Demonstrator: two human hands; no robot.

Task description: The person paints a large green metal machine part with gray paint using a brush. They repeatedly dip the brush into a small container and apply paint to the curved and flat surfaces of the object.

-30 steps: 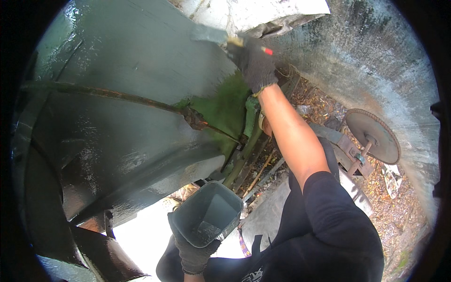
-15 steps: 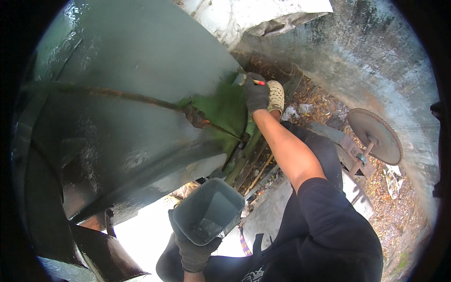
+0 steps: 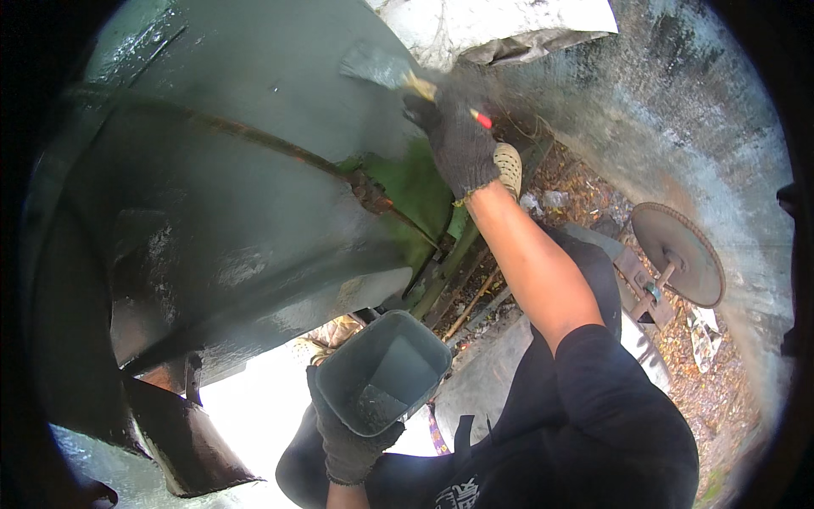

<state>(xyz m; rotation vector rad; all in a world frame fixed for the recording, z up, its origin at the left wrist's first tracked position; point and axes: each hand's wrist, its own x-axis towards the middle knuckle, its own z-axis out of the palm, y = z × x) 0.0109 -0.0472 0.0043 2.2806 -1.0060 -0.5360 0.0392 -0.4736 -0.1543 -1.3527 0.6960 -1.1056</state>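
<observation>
My gloved right hand (image 3: 458, 140) is closed round a paintbrush (image 3: 420, 86) with a pale handle and red tip. Its bristles, smeared by motion, are at the upper edge of a large curved metal panel (image 3: 263, 68) coated dark grey-green. A brighter green patch (image 3: 415, 182) shows left of my right wrist, beside a rusty rod (image 3: 280, 144) crossing the panel. Below, my gloved left hand (image 3: 352, 450) grips a grey rectangular paint tub (image 3: 332, 373) from its lower left side. The tub is tilted, with some grey liquid low inside.
A toothed metal disc (image 3: 678, 254) on a shaft stands at the right, by leaf-strewn ground (image 3: 721, 373). A stained wall (image 3: 653, 110) curves behind it. White sheeting (image 3: 526, 21) lies at the top. My pale clog (image 3: 509, 165) rests beside the panel. A dark curved blade (image 3: 186, 450) juts out lower left.
My right hand has moved up and slightly left with the paintbrush, away from the green patch to the panel's upper edge. The left hand and tub have shifted slightly in view.
</observation>
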